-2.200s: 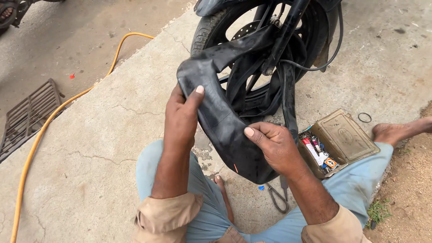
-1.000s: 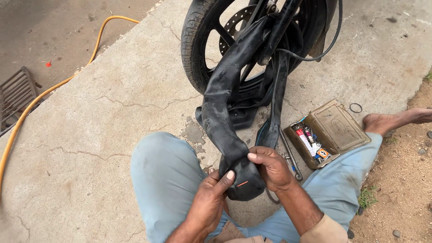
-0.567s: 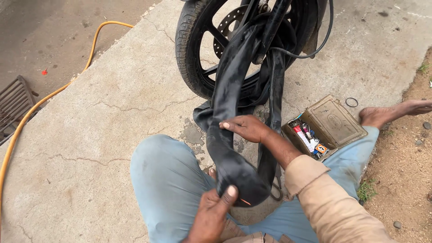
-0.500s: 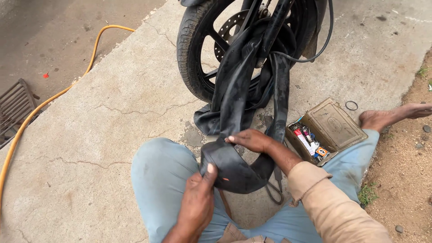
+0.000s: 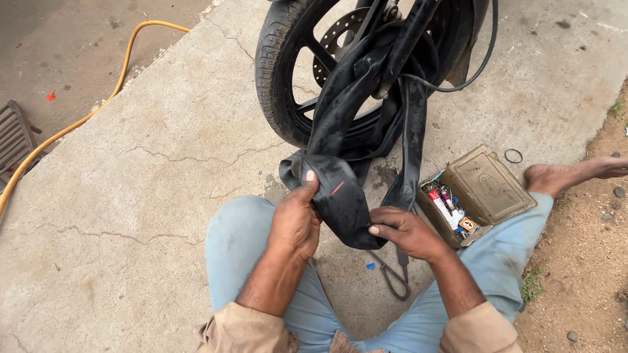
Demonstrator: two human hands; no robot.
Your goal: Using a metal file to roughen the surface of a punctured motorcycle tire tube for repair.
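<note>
A limp black inner tube (image 5: pixel 340 196) hangs from a motorcycle wheel (image 5: pixel 294 72) and folds down in front of my knees. My left hand (image 5: pixel 296 219) grips its folded part from the left, thumb pressed on top beside a small red mark on the rubber. My right hand (image 5: pixel 405 230) holds the lower right edge of the same fold. Both hands are closed on the tube, which loops back up through the wheel and fork.
An open olive metal box (image 5: pixel 474 196) with small tubes and patches lies right of my right hand. A black rubber ring (image 5: pixel 513 155) lies beyond it. A yellow hose (image 5: pixel 78 121) crosses the concrete at left, near a drain grate (image 5: pixel 14 137). A bare foot (image 5: pixel 556 176) rests at right.
My hands have shifted along the tube, feeding it through. The left hand moved up to grip the fold from the left; the right hand dropped to the fold's lower right edge.
</note>
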